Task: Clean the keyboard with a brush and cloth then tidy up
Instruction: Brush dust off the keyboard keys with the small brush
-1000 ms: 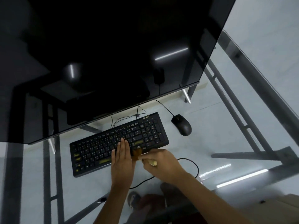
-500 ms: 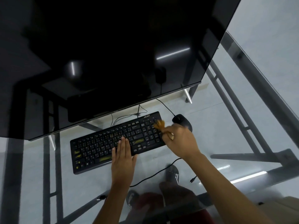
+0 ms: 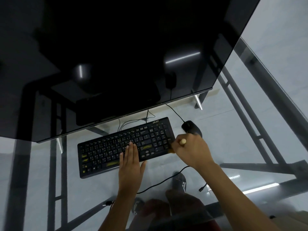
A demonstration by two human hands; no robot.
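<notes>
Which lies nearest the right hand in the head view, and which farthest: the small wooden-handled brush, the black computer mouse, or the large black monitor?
1. Small wooden-handled brush: gripped in the right hand, at the black keyboard's right end.
2. Black computer mouse: just behind the knuckles.
3. Large black monitor: farthest, overhanging the back.

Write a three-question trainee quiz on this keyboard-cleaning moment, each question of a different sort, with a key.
1. True or false: the left hand lies flat on the keyboard.
2. Multiple choice: the brush in the right hand works at the keyboard's A) left end B) middle C) right end.
3. Fill in: just beyond the right hand sits a black ____.

Key: 1 true; 2 C; 3 mouse.
</notes>
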